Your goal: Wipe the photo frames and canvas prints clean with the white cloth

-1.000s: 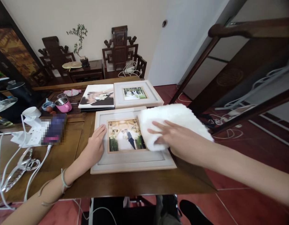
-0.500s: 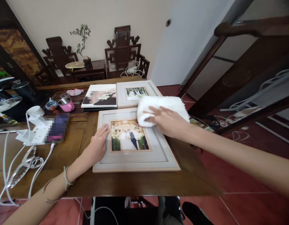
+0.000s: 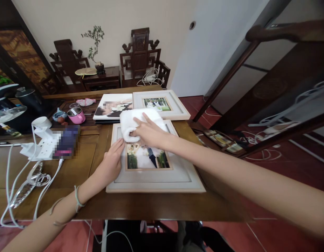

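A framed photo (image 3: 156, 180) in a pale wooden frame lies flat near the table's front edge. My left hand (image 3: 113, 161) rests on its left side, fingers laid along the border and holding nothing. A folded white fluffy cloth (image 3: 127, 120) lies over the upper left of the frame, hiding the top of the picture. My right hand (image 3: 148, 131) grips the cloth from above and presses it on the frame. Behind stands a second framed photo (image 3: 177, 105), lying flat, with a photo album (image 3: 113, 105) beside it on the left.
On the table's left are a pink cup (image 3: 77, 117), a white power strip (image 3: 46, 145) with cables, a phone (image 3: 67, 141) and a clear hair clip (image 3: 27, 189). Dark wooden chairs (image 3: 140, 52) and a potted plant (image 3: 99, 66) stand beyond the table (image 3: 140, 210).
My right hand has moved left with the cloth, from the frame's upper right corner to its upper left. My left hand stays on the frame's left side.
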`<state>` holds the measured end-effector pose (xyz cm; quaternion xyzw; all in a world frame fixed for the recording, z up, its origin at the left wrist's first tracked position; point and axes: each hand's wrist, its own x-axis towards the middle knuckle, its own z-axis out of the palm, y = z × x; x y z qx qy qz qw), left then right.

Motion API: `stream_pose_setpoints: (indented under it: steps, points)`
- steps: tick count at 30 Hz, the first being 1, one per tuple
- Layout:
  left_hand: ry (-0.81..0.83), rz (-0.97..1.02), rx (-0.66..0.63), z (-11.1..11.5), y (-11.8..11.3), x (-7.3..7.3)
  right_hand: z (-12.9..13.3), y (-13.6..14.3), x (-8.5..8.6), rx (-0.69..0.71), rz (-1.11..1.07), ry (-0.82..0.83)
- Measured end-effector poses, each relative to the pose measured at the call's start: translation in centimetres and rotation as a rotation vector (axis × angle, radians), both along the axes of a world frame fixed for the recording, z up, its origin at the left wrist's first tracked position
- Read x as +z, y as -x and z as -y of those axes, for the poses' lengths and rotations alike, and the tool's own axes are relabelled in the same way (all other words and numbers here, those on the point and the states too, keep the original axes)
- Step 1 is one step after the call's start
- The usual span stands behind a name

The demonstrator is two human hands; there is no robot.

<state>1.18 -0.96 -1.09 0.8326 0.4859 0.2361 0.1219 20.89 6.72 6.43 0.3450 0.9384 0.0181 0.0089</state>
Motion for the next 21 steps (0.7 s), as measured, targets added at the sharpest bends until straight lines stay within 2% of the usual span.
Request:
stream_pose_setpoints:
  steps: [3, 8, 12, 14, 17, 21]
  points:
    - [0.013, -0.005, 0.016, 0.0, 0.2, -0.4, 0.0, -3.1, 0.3, -0.072, 0.024, -0.011]
    - [0.016, -0.012, 0.032, 0.2, -0.1, -0.2, 0.1, -8.9, 0.6, -0.228, 0.093, 0.043]
    - [0.030, -0.004, 0.051, 0.2, -0.3, -0.1, 1.3, -10.3, 1.0, -0.267, 0.124, 0.028]
    - [0.025, 0.012, 0.060, 0.2, -0.3, -0.2, 2.9, -9.8, 1.2, -0.222, 0.134, 0.021]
    - [0.008, 0.035, 0.058, 0.2, -0.2, -0.4, 6.6, -9.3, 1.4, -0.173, 0.125, 0.058]
    - [0.002, 0.021, 0.048, 0.1, -0.2, -0.4, 11.4, -10.9, 1.1, -0.128, 0.013, 0.197]
